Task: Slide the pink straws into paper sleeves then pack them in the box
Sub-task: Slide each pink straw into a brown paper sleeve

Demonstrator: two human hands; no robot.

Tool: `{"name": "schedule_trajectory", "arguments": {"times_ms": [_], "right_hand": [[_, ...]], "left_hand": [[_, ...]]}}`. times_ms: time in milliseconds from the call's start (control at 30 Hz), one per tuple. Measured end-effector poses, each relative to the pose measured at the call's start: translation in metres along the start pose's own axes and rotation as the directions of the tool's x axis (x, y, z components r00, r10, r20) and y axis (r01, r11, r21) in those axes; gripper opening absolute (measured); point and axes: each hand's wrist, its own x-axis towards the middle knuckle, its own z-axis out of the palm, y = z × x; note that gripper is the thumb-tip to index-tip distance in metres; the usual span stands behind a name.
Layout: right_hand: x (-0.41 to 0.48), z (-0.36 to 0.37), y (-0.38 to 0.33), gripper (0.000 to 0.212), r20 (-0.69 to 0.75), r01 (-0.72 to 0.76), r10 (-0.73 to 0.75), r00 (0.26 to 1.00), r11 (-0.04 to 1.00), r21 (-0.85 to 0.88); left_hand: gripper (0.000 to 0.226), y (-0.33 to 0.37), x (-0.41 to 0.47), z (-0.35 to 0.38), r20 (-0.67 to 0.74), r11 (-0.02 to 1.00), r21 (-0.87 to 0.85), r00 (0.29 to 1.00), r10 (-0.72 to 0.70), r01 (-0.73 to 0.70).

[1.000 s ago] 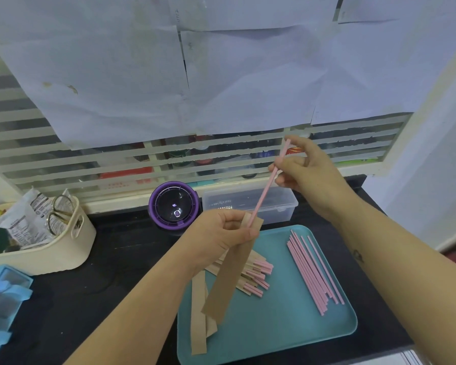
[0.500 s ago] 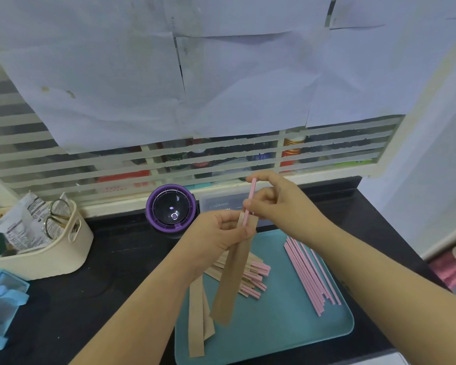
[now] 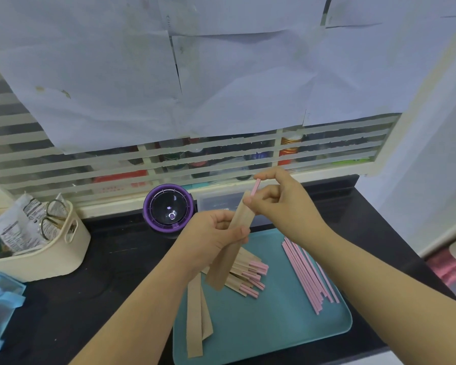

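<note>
So the left hand [image 3: 216,238] pinches the sleeve [image 3: 231,248] tilted up above the tray [image 3: 287,325], mouth open to the right hand [image 3: 282,206], whose grip pinches the straw [image 3: 256,186], nearly all in.

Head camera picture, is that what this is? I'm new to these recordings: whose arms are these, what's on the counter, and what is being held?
Yes. There is no machine here: a person wears a camera on the head, looking down at their own two bare hands.

The left hand holds a brown paper sleeve tilted over a teal tray. The right hand pinches a pink straw, most of it already inside the sleeve, only its top end showing.

On the tray lie loose pink straws to the right, finished sleeved straws in the middle, and empty sleeves at the left edge.

Behind the tray stand a clear plastic box and a purple round object; a cream basket with scissors sits at the left.
</note>
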Motion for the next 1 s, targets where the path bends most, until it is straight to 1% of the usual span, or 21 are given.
{"name": "schedule_trajectory", "arguments": {"times_ms": [200,267,300,333,367,400,433,467,533,600,800,1000], "right_hand": [[0.007,-0.012,0.005,0.031,0.038,0.039,-0.038,0.999,0.999,-0.029],[0.012,-0.021,0.019,0.033,0.022,-0.012,0.012,1.000,1.000,0.019],[0.014,-0.026,0.032,0.033,0.017,-0.054,0.054,0.998,0.999,0.006],[0.014,-0.031,0.050,0.032,0.021,-0.114,0.115,0.993,0.992,-0.056],[0.014,-0.034,0.071,0.027,0.030,-0.188,0.196,0.980,0.968,-0.169],[0.011,-0.036,0.095,0.021,0.043,-0.265,0.291,0.956,0.915,-0.304],[0.005,-0.036,0.118,0.017,0.056,-0.332,0.391,0.919,0.841,-0.426],[0.000,-0.034,0.141,0.018,0.064,-0.372,0.468,0.882,0.771,-0.517],[-0.011,-0.027,0.175,0.020,0.057,-0.400,0.547,0.835,0.676,-0.619],[-0.019,-0.019,0.188,0.022,0.027,-0.404,0.563,0.826,0.625,-0.668],[-0.023,-0.003,0.197,0.023,-0.043,-0.383,0.562,0.826,0.504,-0.774],[-0.021,0.005,0.199,0.023,-0.102,-0.383,0.536,0.838,0.443,-0.811]], "left_hand": [[0.018,-0.003,0.003,0.000,-0.068,0.999,-0.042,0.998,0.006,-0.009],[0.018,-0.005,0.005,-0.001,-0.082,0.999,-0.034,0.997,0.007,-0.010],[0.017,-0.006,0.006,-0.001,-0.083,1.000,-0.025,0.997,0.007,-0.009],[0.016,-0.009,0.006,-0.001,-0.084,1.000,-0.023,0.996,0.002,-0.003],[0.014,-0.013,0.007,-0.002,-0.087,1.000,-0.026,0.996,-0.005,0.003],[0.012,-0.017,0.006,-0.002,-0.091,0.999,-0.034,0.996,-0.017,0.014],[0.012,-0.021,0.007,-0.001,-0.094,0.999,-0.043,0.995,-0.033,0.030],[0.012,-0.024,0.007,-0.001,-0.099,0.998,-0.047,0.994,-0.047,0.043],[0.012,-0.031,0.009,0.000,-0.111,0.997,-0.050,0.992,-0.067,0.061],[0.012,-0.035,0.010,0.000,-0.122,0.996,-0.055,0.990,-0.074,0.068],[0.010,-0.044,0.007,-0.002,-0.137,0.994,-0.053,0.985,-0.101,0.095],[0.012,-0.044,0.005,-0.005,-0.152,0.994,-0.038,0.983,-0.105,0.100]]}}
